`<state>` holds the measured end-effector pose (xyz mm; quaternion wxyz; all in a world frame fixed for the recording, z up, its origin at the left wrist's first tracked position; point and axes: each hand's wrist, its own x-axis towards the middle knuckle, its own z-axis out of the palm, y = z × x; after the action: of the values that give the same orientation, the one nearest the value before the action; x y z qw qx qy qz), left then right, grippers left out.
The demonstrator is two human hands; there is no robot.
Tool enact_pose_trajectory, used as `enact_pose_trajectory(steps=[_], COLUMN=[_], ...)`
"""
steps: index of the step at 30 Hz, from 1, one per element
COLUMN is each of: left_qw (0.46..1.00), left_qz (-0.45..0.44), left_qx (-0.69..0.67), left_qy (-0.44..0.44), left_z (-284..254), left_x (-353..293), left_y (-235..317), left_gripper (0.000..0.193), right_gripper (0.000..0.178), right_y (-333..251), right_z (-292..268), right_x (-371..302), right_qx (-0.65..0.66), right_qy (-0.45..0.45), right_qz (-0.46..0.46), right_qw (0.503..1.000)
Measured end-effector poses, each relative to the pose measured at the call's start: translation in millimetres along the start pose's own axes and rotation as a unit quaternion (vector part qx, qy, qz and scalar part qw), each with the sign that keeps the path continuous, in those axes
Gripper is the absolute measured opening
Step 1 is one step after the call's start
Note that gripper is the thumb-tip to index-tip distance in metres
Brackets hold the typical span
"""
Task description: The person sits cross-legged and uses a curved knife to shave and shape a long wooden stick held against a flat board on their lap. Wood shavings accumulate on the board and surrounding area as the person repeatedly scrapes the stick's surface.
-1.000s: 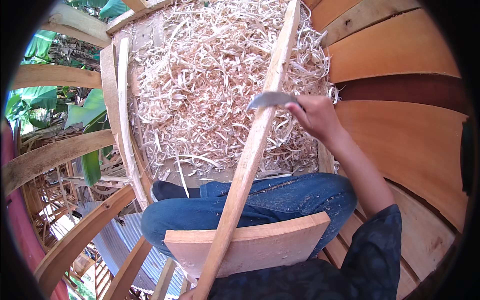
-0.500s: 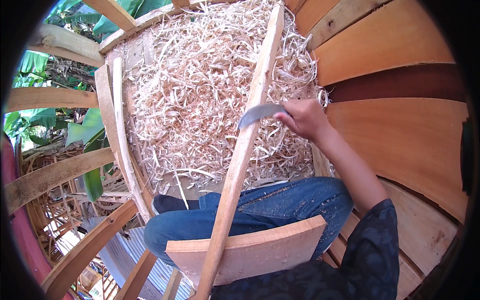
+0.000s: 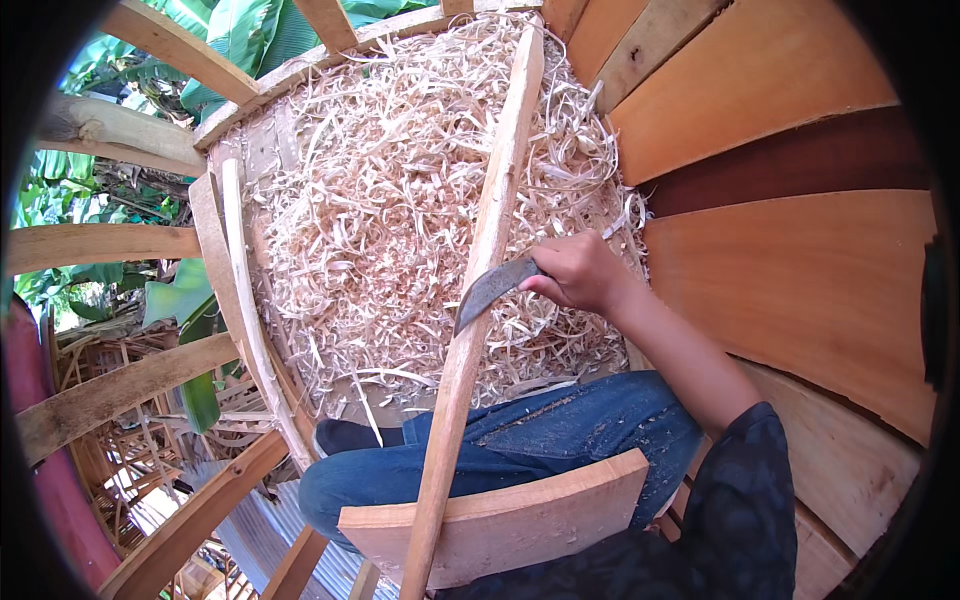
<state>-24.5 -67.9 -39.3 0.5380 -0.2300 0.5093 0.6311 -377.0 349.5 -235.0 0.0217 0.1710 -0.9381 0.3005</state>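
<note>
My right hand [image 3: 580,272] is closed around the handle of a knife with a curved grey blade [image 3: 493,291]. The blade lies across a long wooden stick [image 3: 480,280], its tip just past the stick's left edge. Slanting from the lower edge up toward the far end, the stick rests on the edge of a thick wooden board [image 3: 550,525]. That board stands across my lap, against my legs in blue jeans [image 3: 570,425]. My left hand does not show, and the stick's near end runs out of the picture.
Curled wood shavings [image 3: 400,200] cover the floor ahead. Orange-brown plank walls [image 3: 780,270] close in the right side. At the left are railing slats [image 3: 110,250] and a thin pale strip of wood [image 3: 245,270], with banana leaves [image 3: 240,40] beyond.
My right hand and the knife have moved nearer to me along the stick, and the blade is turned more steeply downward. The whole view has shifted slightly.
</note>
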Motion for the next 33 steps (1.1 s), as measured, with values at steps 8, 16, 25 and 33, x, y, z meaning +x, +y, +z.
enact_pose_trajectory(steps=[8,16,25,33], left_qw=[0.997,0.976,0.879,0.978], left_qz=[-0.077,-0.217,-0.033,-0.033], left_qx=[-0.025,0.018,0.38,-0.203], left_qy=[-0.009,0.009,0.286,0.027], left_z=[-4.8,-4.1,45.4,49.6], left_x=[3.6,1.0,7.6,-26.1], left_y=[14.8,35.8,68.3,33.4], left_gripper=[0.074,0.073,0.064,0.024], right_gripper=[0.047,0.048,0.051,0.047], right_y=[-2.0,-40.5,-62.2,-102.4], right_z=[-12.0,-10.7,-62.1,-82.4], right_x=[20.3,1.0,-40.6,-135.1], right_qx=[0.008,0.016,0.165,0.344], right_qy=[-0.02,-0.027,0.09,0.175], right_qz=[0.011,0.074,0.202,0.263], right_qw=[1.0,0.997,0.961,0.884])
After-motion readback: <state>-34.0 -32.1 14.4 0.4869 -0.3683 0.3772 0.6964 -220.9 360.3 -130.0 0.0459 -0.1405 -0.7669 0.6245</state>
